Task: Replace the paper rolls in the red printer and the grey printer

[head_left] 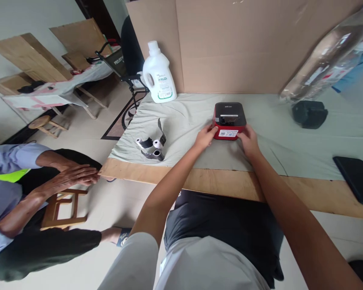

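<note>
Both forearms reach over tabletop [218, 183] near edge. Left hand [205, 138] and right hand [248, 141] flank red-black label printer [229, 120], fingers curled against its sides. Printer mid-tabletop, lid closed. Label rolls [153, 146] untouched near left edge.

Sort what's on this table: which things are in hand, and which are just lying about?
In hand: red label printer, held by left hand and right hand.
Lying about: label rolls, white jug, black phone, dark pouch.
</note>
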The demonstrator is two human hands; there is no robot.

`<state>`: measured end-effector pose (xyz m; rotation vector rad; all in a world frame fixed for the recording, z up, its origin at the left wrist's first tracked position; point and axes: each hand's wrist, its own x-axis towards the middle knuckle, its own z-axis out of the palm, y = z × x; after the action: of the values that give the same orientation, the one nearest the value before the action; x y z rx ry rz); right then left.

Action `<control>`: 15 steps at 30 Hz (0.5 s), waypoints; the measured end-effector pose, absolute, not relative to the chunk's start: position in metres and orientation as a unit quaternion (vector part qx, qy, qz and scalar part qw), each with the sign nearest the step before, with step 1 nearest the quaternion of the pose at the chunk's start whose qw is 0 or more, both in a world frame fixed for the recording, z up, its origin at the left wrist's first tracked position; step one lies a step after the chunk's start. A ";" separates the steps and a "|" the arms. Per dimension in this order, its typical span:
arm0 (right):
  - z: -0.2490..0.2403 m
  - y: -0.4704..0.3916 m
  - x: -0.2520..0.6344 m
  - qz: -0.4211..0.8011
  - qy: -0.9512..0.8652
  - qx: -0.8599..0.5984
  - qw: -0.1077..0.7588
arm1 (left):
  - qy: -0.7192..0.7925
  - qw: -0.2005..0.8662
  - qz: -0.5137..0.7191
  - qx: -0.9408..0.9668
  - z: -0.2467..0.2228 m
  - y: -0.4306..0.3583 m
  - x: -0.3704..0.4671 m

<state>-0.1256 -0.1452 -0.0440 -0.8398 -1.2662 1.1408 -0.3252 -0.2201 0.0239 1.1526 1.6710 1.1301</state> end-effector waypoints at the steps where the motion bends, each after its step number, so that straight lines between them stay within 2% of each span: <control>1: -0.043 -0.147 -0.127 0.483 -0.555 -0.356 0.576 | 0.653 0.415 0.444 0.451 0.028 -0.218 -0.326; 7: -0.045 -0.148 -0.129 0.446 -0.594 -0.395 0.541 | 0.634 0.446 0.426 0.467 0.039 -0.201 -0.326; 11: -0.037 -0.147 -0.120 0.327 -0.684 -0.442 0.480 | 0.637 0.449 0.425 0.461 0.031 -0.190 -0.325; 15: -0.008 -0.138 -0.134 0.237 -0.757 -0.451 0.409 | 0.620 0.447 0.461 0.451 0.037 -0.186 -0.345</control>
<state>-0.1337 -0.1384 -0.0076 -1.1368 -1.9067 0.5967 -0.3445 -0.1856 0.0368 1.1161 1.5362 1.1411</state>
